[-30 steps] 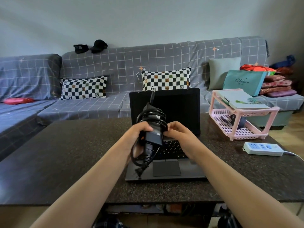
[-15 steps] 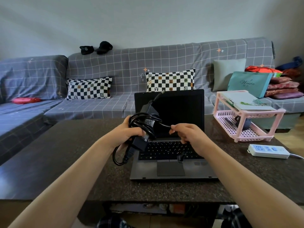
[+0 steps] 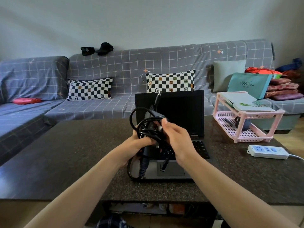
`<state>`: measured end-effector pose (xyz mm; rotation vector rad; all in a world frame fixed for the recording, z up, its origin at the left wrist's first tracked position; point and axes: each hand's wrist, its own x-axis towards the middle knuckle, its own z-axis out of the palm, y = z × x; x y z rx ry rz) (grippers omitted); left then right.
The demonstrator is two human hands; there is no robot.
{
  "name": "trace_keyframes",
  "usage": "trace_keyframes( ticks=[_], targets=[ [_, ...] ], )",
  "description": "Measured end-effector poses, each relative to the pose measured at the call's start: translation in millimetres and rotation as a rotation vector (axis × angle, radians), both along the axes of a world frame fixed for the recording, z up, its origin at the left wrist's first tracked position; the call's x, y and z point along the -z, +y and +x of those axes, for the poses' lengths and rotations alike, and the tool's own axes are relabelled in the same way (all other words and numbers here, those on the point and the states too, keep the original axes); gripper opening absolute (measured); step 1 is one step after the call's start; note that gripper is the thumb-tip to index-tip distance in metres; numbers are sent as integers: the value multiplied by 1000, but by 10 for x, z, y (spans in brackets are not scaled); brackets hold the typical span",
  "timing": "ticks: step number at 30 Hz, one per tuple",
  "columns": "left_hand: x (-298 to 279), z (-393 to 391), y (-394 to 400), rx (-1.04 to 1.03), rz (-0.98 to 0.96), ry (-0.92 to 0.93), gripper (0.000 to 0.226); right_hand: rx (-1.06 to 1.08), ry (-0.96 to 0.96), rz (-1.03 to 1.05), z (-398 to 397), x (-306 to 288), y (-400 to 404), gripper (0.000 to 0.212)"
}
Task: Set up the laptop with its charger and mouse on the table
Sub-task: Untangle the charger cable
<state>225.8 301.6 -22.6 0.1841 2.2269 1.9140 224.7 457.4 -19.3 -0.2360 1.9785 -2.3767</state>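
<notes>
Both hands hold the charger (image 3: 152, 129) above the open black laptop (image 3: 171, 129) on the speckled dark stone counter (image 3: 74, 153). The left hand (image 3: 139, 143) curls round its black brick; the right hand (image 3: 176, 137) pinches the looped rubbery cable. The round barrel plug points up and away, the brick's long axis steeply tilted.

right hand (image 3: 176, 137) has come back onto the charger (image 3: 152, 129) bundle, beside left hand (image 3: 139, 143).
</notes>
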Motion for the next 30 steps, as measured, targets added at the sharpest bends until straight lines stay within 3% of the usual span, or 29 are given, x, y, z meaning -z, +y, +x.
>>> trace_keyframes(
  ticks=[3,6,9,12,15,18,22,26,29,30],
  targets=[
    [-10,32,109,-9,-49,138,88,20,-315,-203,-1,-114,-31,47],
    [95,70,171,41,-158,295,106,79,-322,-271,-20,-206,-21,31],
    [32,86,147,14,36,275,79,78,-245,-251,5,-279,-37,17],
    [-194,96,100,1,153,203,48,149,-100,-146,14,-277,-82,21],
    [-293,107,98,-248,162,220,53,220,110,148,20,-223,-198,28],
    [-307,143,1,-409,201,215,37,176,200,288,34,-262,-305,30],
    [-277,168,-197,-494,67,292,37,-12,116,251,2,-320,-334,31],
    [-292,154,-341,-464,-13,132,54,2,39,201,-100,-209,-405,28],
    [-349,95,-350,-494,19,73,36,87,-64,89,-113,-151,-479,28],
    [-357,79,-330,-495,25,97,28,100,-73,81,-132,-130,-506,39]
  ],
)
